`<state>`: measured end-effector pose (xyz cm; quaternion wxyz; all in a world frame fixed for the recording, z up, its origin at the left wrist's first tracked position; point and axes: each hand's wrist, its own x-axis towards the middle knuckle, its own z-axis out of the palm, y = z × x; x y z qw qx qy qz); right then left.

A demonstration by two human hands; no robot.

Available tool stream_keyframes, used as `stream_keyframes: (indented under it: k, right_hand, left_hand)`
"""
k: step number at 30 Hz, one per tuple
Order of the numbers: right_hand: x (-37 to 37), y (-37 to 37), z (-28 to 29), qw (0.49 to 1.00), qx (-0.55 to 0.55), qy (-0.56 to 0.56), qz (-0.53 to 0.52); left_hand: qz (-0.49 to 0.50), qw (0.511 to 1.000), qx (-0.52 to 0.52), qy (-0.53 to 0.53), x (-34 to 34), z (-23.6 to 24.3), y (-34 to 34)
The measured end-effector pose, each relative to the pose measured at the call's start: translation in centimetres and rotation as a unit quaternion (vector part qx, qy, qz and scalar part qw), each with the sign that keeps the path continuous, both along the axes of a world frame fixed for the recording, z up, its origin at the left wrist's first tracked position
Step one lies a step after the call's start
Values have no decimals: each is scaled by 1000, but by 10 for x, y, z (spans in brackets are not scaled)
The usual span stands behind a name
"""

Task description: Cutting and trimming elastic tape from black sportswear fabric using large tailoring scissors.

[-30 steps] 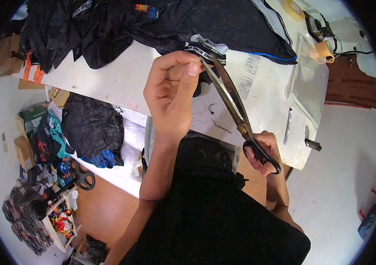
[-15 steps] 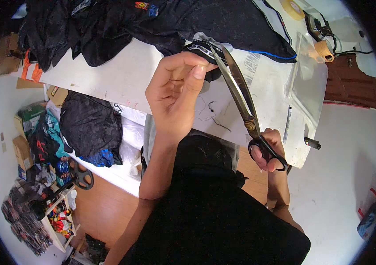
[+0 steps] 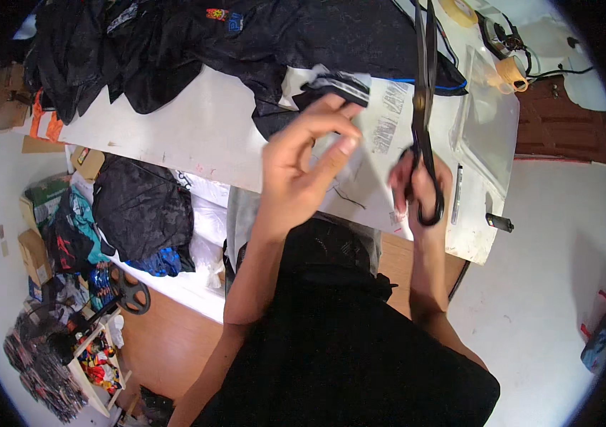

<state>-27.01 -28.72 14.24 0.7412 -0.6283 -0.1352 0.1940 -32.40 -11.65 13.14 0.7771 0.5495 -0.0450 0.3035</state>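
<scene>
My left hand (image 3: 296,167) is over the table's near side, its thumb and index finger bent close together. Its other fingers, slightly blurred, are at a black garment band (image 3: 349,87) with white trim and a pale grey lining; how firmly they grip it is partly hidden. My right hand (image 3: 422,186) holds large metal scissors (image 3: 422,107) by their black handles. The blades point away from me, slightly apart, with nothing seen between them. Beyond lies a dark patterned garment (image 3: 331,35) with blue edging.
The white table (image 3: 175,146) bears a clear plastic sheet (image 3: 492,121), a pen (image 3: 457,193), a black lighter-like object (image 3: 499,222) and tape rolls (image 3: 458,11). Loose dark thread (image 3: 349,199) lies near my left wrist. Folded dark clothes (image 3: 143,206) are piled at the left.
The scissors have moved away from the band, to the right and farther off, and turned more upright. My left thumb and index finger have come off the band.
</scene>
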Motion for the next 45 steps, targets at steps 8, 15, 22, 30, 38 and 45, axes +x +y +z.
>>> stream_keyframes:
  k: [8, 15, 22, 30, 38, 45]
  right_hand:
    - [32, 33, -17, 977, 73, 155, -125]
    - [39, 6, -20, 975, 99, 159, -117]
    - [26, 8, -6, 980, 87, 150, -98]
    - [27, -17, 20, 992, -60, 33, -108]
    - [23, -14, 29, 989, -117, -36, -89]
    - [23, -5, 31, 999, -30, -11, -44]
  left_hand:
    - [-168, 965, 175, 98, -32, -8, -13]
    - [175, 918, 184, 304, -66, -51, 39]
    - [122, 893, 433, 33, 4, -18, -35]
    - [14, 876, 478, -68, 5, -35, -43]
    - [79, 941, 327, 30, 8, -16, -18]
    - [-351, 896, -141, 233, 20, -14, -15]
